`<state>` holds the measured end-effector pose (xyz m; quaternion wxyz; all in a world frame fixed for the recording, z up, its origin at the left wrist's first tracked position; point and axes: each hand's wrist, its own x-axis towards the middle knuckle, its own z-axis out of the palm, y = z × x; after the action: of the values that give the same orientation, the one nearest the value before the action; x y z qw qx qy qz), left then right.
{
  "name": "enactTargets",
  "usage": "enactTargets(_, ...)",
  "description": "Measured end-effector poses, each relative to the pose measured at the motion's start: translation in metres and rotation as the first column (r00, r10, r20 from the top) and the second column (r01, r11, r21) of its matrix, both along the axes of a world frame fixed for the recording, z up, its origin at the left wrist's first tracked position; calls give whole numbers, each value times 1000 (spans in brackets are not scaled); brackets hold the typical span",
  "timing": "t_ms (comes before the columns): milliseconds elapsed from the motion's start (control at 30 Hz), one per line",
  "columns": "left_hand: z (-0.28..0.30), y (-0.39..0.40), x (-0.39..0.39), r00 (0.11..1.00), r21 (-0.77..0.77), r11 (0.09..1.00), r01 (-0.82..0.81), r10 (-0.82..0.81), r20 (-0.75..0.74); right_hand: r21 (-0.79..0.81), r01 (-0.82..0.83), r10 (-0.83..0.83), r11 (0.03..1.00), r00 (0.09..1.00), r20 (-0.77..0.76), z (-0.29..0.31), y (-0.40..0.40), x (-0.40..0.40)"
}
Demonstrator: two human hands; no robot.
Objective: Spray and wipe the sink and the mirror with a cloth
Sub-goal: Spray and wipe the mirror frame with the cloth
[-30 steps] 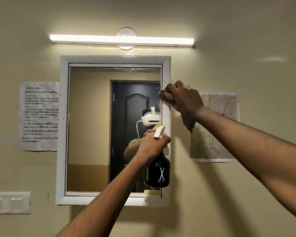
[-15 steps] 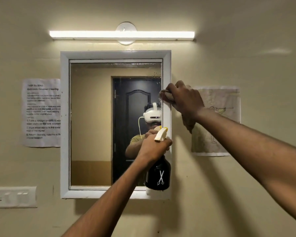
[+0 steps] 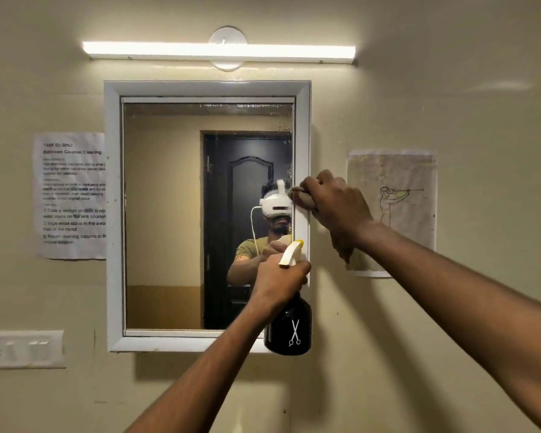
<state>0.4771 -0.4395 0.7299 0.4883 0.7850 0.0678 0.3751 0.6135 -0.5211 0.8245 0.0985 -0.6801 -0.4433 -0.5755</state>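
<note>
A white-framed mirror [image 3: 169,220] hangs on the beige wall. My right hand [image 3: 334,204] presses a brownish cloth [image 3: 303,200] against the mirror frame's right side, about halfway up; a tail of the cloth hangs below my wrist. My left hand [image 3: 278,278] grips the neck of a black spray bottle [image 3: 289,331] with a white and yellow trigger head, held upright in front of the mirror's lower right corner. A pale curved shape at the bottom edge may be the sink [image 3: 256,407]; little of it shows.
A tube light [image 3: 219,53] runs above the mirror. A printed task sheet [image 3: 71,195] is taped left of the mirror, a drawing on paper [image 3: 394,210] to its right. A white switch plate [image 3: 22,348] sits at lower left.
My right hand with the cloth has slid down the mirror's right frame edge. My left hand has kept the bottle by the lower right corner. The view has tilted a little.
</note>
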Motion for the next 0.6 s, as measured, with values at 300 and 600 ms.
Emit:
enactTargets(300, -10, 5, 8, 997, 58, 997, 56, -52, -55, -58, 0, 2, 998, 999, 34, -9, -3, 1)
enactTargets(600, -55, 4, 5, 996, 11, 1000, 18, -17, -85, -152, 7, -1, 988, 999, 41, -105, -12, -2)
